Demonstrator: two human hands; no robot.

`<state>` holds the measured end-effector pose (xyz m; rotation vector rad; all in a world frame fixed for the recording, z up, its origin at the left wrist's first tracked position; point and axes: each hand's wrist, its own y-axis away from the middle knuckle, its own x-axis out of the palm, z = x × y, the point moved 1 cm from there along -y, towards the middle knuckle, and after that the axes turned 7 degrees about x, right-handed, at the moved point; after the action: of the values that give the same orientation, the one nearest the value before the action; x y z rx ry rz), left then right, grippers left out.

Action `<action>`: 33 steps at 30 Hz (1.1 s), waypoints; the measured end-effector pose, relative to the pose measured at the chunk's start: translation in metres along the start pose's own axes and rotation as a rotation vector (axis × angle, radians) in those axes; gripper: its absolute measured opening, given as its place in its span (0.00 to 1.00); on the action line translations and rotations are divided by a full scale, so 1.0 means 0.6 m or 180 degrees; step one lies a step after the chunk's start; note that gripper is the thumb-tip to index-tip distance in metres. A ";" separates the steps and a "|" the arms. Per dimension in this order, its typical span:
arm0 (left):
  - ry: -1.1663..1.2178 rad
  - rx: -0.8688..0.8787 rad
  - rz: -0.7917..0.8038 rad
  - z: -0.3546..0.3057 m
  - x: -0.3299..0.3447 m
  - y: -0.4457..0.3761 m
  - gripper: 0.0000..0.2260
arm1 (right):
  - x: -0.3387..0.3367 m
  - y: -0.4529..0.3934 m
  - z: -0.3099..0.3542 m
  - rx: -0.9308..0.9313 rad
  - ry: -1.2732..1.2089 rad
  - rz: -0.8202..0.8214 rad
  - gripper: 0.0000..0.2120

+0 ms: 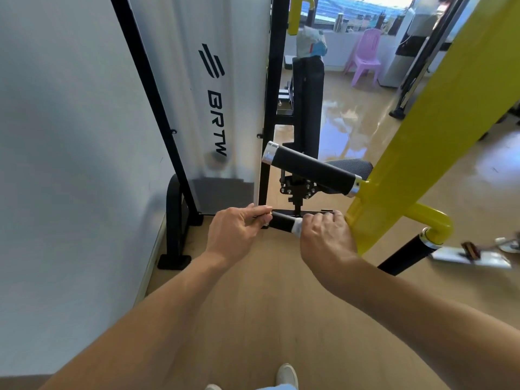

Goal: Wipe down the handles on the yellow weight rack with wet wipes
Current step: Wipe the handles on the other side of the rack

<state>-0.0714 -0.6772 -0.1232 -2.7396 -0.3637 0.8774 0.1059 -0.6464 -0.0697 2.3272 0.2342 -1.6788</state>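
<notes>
1. Yellow rack arm (439, 130): slants from far right down to the near middle, three black grips branching off it. Free to swing, by the look of its pivot hardware; a hard rub along a grip could shift it and throw both hands off.
2. Upper handle (312, 170): juts left off the arm, just above the hands, bare and unheld. Easy to knock with a knuckle or wrist when lifting away from the lower grip.
3. Right hand (323, 237): curled tight round the lower handle (281, 222) close to the yellow arm, a strip of white wet wipe (297, 226) showing at the thumb side. Most of the wipe hidden in the fist; could bunch up and leave part of the grip dry.
4. Left hand (239, 229): pinching the handle's free left end between thumb and fingertips. Light hold; may slip off the cap if the grip twists.
5. Right-hand handle (405, 256): low and near right, untouched, easily forgotten.
</notes>
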 end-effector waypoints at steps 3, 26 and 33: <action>0.0110 -0.0070 -0.0037 -0.008 0.006 0.003 0.12 | 0.009 -0.001 0.001 -0.0026 -0.0150 -0.0019 0.13; 0.0403 -0.0428 -0.0191 -0.015 0.009 0.014 0.10 | 0.012 -0.021 0.051 -0.0713 -0.1057 -0.0416 0.13; 0.0041 -0.0403 -0.0235 -0.013 0.004 0.010 0.09 | -0.005 -0.006 0.014 -0.0259 0.0468 0.0001 0.16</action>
<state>-0.0640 -0.6831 -0.1203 -2.8243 -0.5318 0.8447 0.0964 -0.6452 -0.0697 2.3912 0.3243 -1.4707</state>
